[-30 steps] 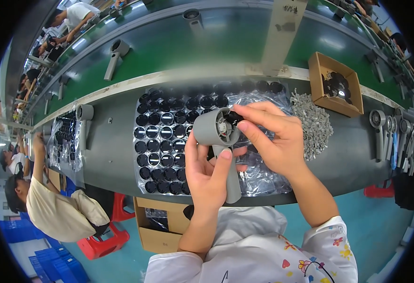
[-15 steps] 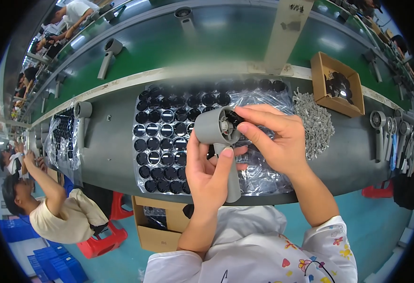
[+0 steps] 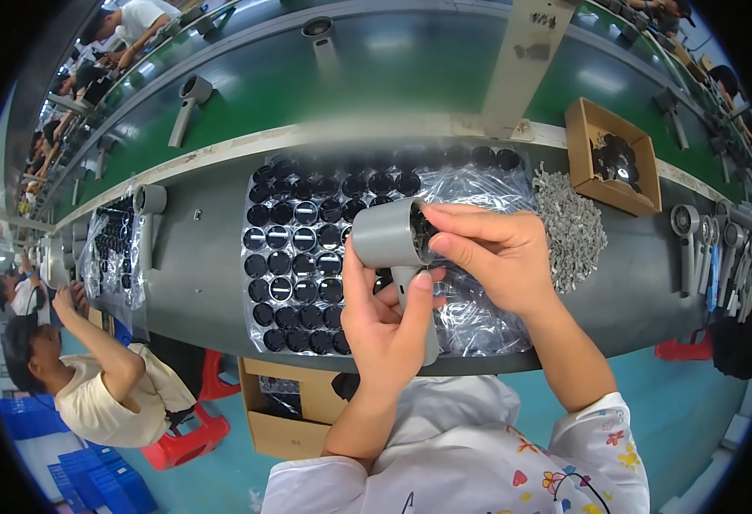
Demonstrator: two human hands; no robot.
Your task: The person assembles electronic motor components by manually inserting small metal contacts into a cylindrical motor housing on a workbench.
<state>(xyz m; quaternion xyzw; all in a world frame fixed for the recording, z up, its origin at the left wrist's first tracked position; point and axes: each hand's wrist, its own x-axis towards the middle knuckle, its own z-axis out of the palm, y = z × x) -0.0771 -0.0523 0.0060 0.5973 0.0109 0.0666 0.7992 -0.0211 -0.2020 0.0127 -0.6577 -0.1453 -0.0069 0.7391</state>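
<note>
Little writing can be read: a short dark mark sits on the front of the open carton (image 3: 294,433) below the surface (image 3: 209,265), and dark marks show near the top of the pale post (image 3: 526,77). Both are too small to tell.

One grey handheld fan (image 3: 384,233) is up in front of the person, above the surface, its round head tilted with the open end facing right. Black caps (image 3: 305,239) lie in rows under it, about eight down the left side, the rest partly hidden. Two fans (image 3: 189,107) stand out on the green belt (image 3: 427,77) ahead, with others toward its ends; one more (image 3: 149,206) lies at the left of the surface. Several overlap at the far right, too crowded to count. One small box (image 3: 624,193) holds black pieces (image 3: 616,158), beside one heap of grey bits (image 3: 569,227).

The left hand (image 3: 384,321) is curled around the fan's head and handle, thumb against the handle. The right hand (image 3: 509,257) has thumb and forefinger a narrow gap apart at the open end, closed on a black part (image 3: 422,236) partly inside.
</note>
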